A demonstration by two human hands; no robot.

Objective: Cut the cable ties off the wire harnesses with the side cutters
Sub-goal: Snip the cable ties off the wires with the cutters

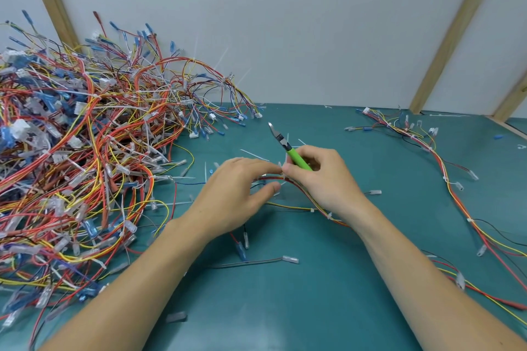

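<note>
Clearly early going, judging by the heap of tied wire harnesses (85, 157) piled high at the left of the teal tabletop (313, 308), far too tangled to count. Well apart at the right, one long loose harness (456, 202) strung out toward the near edge, possibly more than one strand group, hard to separate; small white ties apparently still on it in places. Between the two, one harness in work (308, 199) under both hands, with at least two white cable ties (312, 210) visible on its wires near the right wrist. Several cut tie tails (253, 154) scattered around the hands, roughly half a dozen, exact number unclear.

One pair of side cutters (288, 148), green handles wrapped in the curled fingers of the right hand (322, 179), blades pointing up and away from the wires, not at any tie. Left hand (239, 196) pinching the red and yellow wires beside the right thumb.

Most of the work left, by this reckoning.
</note>
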